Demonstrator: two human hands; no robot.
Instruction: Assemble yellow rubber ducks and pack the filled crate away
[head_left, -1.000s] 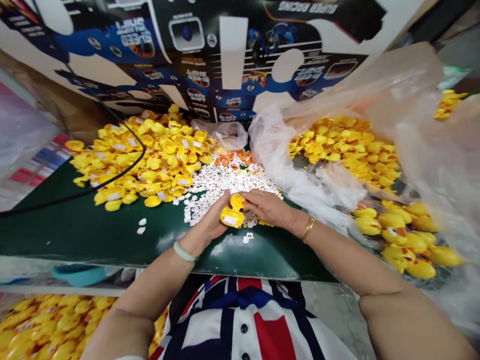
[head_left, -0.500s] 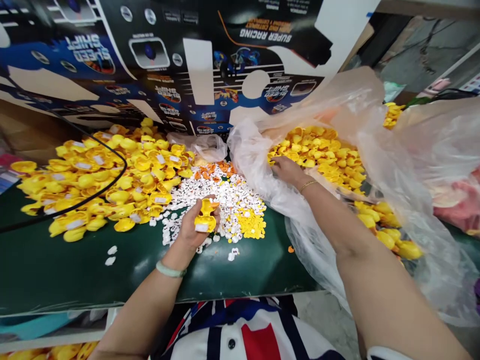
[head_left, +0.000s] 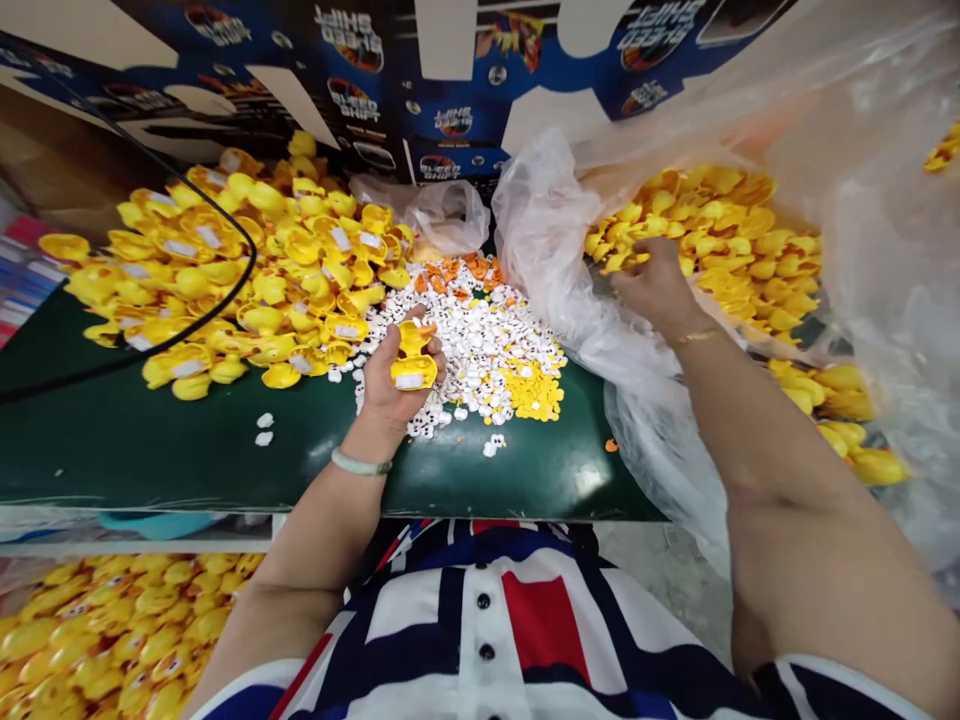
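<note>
My left hand [head_left: 386, 392] is closed around a yellow plastic duck shell [head_left: 415, 372], held with its hollow inside facing up. An orange beak sticks out at its top and a white label lies in its lower part. Below and behind that hand spread small white eye pieces [head_left: 480, 340], with orange beak pieces [head_left: 457, 275] at the back and small yellow pieces [head_left: 536, 390] at the right. My right hand [head_left: 656, 285] reaches to the near left edge of a heap of yellow duck parts [head_left: 739, 240] in a clear plastic bag [head_left: 547, 240]. Its fingers are curled on a yellow duck part.
A large pile of yellow duck shells [head_left: 262, 270], some with white labels, covers the left of the green table [head_left: 187, 450]. A black cable [head_left: 251, 265] hangs across it. Printed card [head_left: 457, 130] stands behind. More ducks [head_left: 135, 630] fill a space below the table's left edge.
The view has tilted down and shifted left, so the ducks below the table show more. My right hand's fingers have curled at the heap's edge. The left hand still holds the duck shell.
</note>
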